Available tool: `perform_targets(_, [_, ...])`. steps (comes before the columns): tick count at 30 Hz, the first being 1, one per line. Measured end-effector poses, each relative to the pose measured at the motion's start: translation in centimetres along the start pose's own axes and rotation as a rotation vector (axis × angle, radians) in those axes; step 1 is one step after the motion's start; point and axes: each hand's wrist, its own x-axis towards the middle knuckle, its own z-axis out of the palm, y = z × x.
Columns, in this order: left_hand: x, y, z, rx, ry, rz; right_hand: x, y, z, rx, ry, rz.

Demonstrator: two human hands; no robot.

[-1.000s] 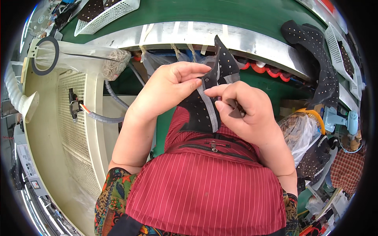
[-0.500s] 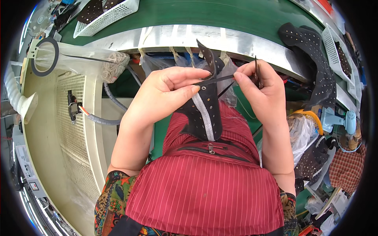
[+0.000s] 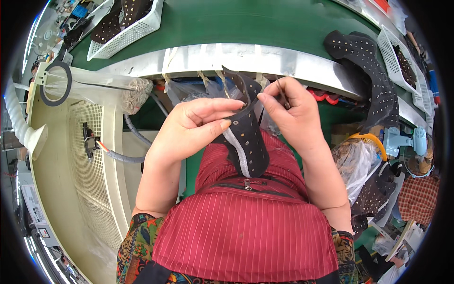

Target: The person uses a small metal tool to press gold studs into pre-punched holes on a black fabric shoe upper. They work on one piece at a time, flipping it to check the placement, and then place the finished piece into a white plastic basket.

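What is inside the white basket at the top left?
The white basket on the green belt holds dark pieces dotted with small studs, like the piece in the hands. Anything beneath them, and the basket's floor, is covered.

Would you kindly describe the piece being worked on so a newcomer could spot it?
Below the curved metal conveyor edge, above the red striped apron, both hands meet. The left hand pinches a black studded piece; unlike similar pieces nearby, it shows a grey strip.
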Motion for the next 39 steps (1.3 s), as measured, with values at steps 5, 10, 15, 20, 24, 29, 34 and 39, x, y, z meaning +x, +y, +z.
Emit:
perform_targets(5, [-0.2, 0.2, 0.1, 0.083, -0.004, 0.035, 0.4, 0.5, 0.0, -0.131, -0.062, -0.087])
perform_targets(10, [-0.3, 1.1, -0.3, 0.112, -0.112, 0.039, 1.5, 0.1, -0.4, -0.093, -0.192, -0.322])
perform_targets(15, [-0.4, 2.1, -0.1, 0.163, -0.217, 0.134, 1.8, -0.6, -0.9, 0.046, -0.388, -0.398])
perform_targets(20, [-0.5, 4.0, -0.5, 0.283, -0.288, 0.173, 1.8, -1.5, -1.3, 0.088, -0.388, -0.413])
perform_targets(24, [-0.9, 4.3, -1.1, 0.189, -0.134, 0.14, 1.1, -2.8, -2.2, -0.092, -0.265, -0.43])
perform_targets(29, [-0.1, 4.2, -0.6, 0.329, 0.052, 0.188, 1.9, -4.8, -2.3, -0.372, -0.106, -0.704])
perform_targets(34, [1.2, 3.8, -0.4, 0.199, 0.064, 0.167, 2.9, -5.3, -2.7, -0.363, -0.099, -0.646])
perform_targets(39, [1.4, 2.4, -0.9, 0.079, 0.004, 0.2, 3.0, -3.4, -2.4, -0.283, -0.142, -0.502])
